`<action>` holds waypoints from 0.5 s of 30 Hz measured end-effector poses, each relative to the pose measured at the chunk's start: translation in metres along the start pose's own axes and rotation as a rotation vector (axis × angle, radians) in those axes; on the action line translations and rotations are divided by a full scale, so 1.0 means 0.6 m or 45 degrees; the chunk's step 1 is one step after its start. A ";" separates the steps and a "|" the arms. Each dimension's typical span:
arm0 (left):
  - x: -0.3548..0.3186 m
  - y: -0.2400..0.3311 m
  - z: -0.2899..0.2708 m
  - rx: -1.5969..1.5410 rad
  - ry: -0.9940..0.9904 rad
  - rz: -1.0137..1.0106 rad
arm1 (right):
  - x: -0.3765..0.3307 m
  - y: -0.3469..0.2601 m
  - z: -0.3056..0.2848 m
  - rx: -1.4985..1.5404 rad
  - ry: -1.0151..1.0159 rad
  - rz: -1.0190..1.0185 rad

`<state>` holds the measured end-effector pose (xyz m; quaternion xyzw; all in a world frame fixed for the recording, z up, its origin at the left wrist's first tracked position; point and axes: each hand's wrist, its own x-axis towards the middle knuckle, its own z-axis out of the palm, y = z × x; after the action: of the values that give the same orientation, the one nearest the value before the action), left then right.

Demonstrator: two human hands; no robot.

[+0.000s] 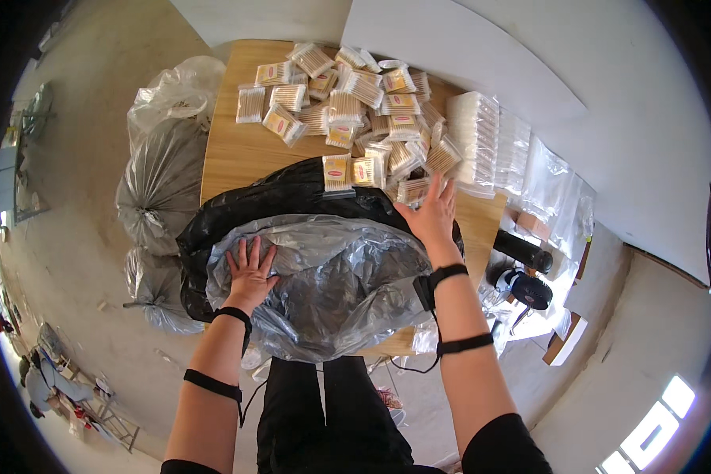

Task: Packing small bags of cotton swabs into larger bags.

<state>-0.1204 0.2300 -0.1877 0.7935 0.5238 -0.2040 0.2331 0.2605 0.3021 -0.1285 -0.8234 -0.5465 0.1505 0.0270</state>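
So my legs in black pants [328, 419] are at the bottom centre, and both forearms come up wearing black straps [212, 385]. My left hand [250, 276] is open, fingers spread, resting on the left part of a big grey plastic bag [340, 284] in the middle of the frame. That bag sits inside a puffy black plastic edge [284, 183], at the near side of a wood-look table [229, 158]. My right hand [434, 217] is open too, fingers fanned out, over the right end of the black edge and right by the lowest packs; can't tell if it's touching them.

Those are clear packs of cotton swabs [344, 107], piled loosely across the upper centre, a couple lying on the black edge. Just right of the pile is a stack of clear plastic sleeves [474, 142]. Over at right there's a small black fan [532, 291]. Left of the table, tied grey bags [162, 186] sit on the floor [79, 237]. Bright window panes [652, 434] glow lower right.
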 end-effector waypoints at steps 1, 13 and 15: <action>0.001 -0.001 0.002 -0.010 -0.001 -0.001 | 0.010 -0.009 0.013 0.005 -0.005 -0.010; -0.002 0.006 -0.024 -0.075 -0.175 -0.058 | 0.029 -0.013 0.028 -0.201 0.057 0.059; -0.003 0.008 -0.028 -0.072 -0.179 -0.073 | 0.037 0.006 0.013 -0.099 -0.098 -0.061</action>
<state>-0.1152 0.2367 -0.1721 0.7550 0.5342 -0.2510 0.2855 0.2696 0.3196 -0.1413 -0.8041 -0.5722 0.1601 -0.0223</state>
